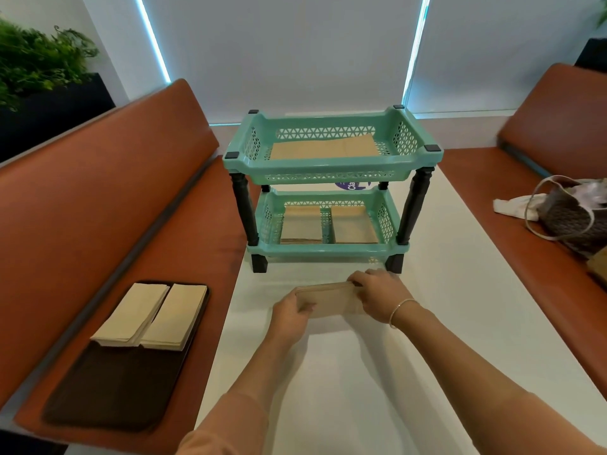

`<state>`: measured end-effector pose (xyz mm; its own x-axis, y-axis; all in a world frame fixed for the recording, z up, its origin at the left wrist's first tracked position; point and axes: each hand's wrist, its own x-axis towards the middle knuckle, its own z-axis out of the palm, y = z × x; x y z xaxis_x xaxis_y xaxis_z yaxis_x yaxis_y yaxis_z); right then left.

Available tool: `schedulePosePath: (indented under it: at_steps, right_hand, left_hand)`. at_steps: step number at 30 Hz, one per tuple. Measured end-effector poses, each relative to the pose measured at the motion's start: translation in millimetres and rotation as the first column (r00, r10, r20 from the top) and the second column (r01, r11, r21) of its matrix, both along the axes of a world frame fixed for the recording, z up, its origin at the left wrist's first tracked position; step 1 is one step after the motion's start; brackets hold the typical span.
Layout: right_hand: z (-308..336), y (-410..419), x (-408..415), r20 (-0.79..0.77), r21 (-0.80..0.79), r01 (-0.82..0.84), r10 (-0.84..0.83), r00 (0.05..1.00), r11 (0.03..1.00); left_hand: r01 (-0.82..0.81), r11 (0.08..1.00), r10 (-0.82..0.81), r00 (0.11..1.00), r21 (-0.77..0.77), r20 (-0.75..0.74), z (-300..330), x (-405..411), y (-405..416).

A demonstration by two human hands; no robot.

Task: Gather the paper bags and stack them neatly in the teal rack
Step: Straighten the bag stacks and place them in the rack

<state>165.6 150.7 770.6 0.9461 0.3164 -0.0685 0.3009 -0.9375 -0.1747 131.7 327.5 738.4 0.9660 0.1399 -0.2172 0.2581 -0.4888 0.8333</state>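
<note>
both hands on a small stack of brown paper bags (331, 298) lying on the white table (427, 339) just in front of the teal rack (331, 165). left hand (292, 311) curled round its left end, right hand (377, 292) pinching the right end. bags already in both rack tiers. two more piles on a dark tray (108, 389) on the left bench.

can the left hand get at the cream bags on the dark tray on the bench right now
Probably not at once: the left hand grips the brown bag stack with the right hand. Nothing lies between it and the cream bags.
</note>
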Motion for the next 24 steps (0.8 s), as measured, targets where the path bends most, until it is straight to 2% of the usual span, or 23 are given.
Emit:
schedulePosePath:
  at_steps: [2,4,6,8,10,11,12,14,16,18,20,22,24]
  right_hand:
    - [-0.4,3.5,0.1,-0.028,-0.125,-0.014,0.011,1.000,0.992]
    - [4.7,2.6,2.9,-0.056,-0.131,-0.001,-0.007,0.998,0.991]
    - [16.2,-1.7,7.0,-0.120,-0.049,0.025,-0.031,0.992,0.998]
    - [28.4,-9.0,12.0,-0.239,0.120,0.088,-0.057,0.969,0.989]
    - [38.4,-15.5,14.6,-0.421,0.385,0.251,-0.074,0.904,0.888]
    - [43.7,-16.8,15.6,-0.525,0.516,0.368,-0.054,0.849,0.773]
    - [47.4,-17.1,17.8,-0.614,0.602,0.484,-0.020,0.789,0.635]
    - [48.3,-16.1,26.9,-0.712,0.642,0.647,0.008,0.702,0.413]
    - [46.5,-11.8,37.1,-0.752,0.613,0.718,-0.035,0.658,0.331]
    - [44.8,-8.7,48.0,-0.741,0.592,0.724,-0.116,0.662,0.353]
    - [45.3,-5.1,56.4,-0.707,0.578,0.710,-0.188,0.682,0.402]
    - [49.2,-2.4,69.2,-0.673,0.583,0.699,-0.237,0.701,0.414]
    - [52.0,1.2,85.9,-0.631,0.584,0.693,-0.302,0.715,0.423]
  left_hand:
    - [0.023,1.000,-0.023,1.000,0.001,-0.016,0.2,2.6,1.1]
    - [0.048,0.998,-0.049,0.998,-0.027,-0.030,3.7,7.2,2.9]
    - [0.037,0.995,-0.040,0.999,-0.095,-0.026,9.9,14.4,5.0]
    - [-0.074,0.951,0.066,0.997,-0.299,-0.036,21.5,23.0,6.9]
    - [-0.186,0.797,0.161,0.982,-0.574,-0.096,35.7,31.4,4.4]
    - [-0.195,0.727,0.158,0.981,-0.659,-0.116,41.5,35.7,0.7]
    - [-0.176,0.704,0.123,0.984,-0.688,-0.127,46.5,39.2,-5.4]
    - [-0.123,0.749,0.037,0.989,-0.652,-0.144,54.0,42.6,-23.0]
    - [-0.102,0.828,0.023,0.989,-0.551,-0.149,56.1,47.6,-39.3]
    - [-0.116,0.929,0.081,0.990,-0.351,-0.113,60.9,57.4,-48.8]
    - [-0.112,0.989,0.103,0.991,-0.101,-0.091,70.4,67.2,-52.6]
    - [-0.116,0.991,0.122,0.988,0.066,-0.095,83.2,83.2,-56.7]
    - [-0.132,0.981,0.148,0.984,0.143,-0.104,95.9,101.6,-61.1]
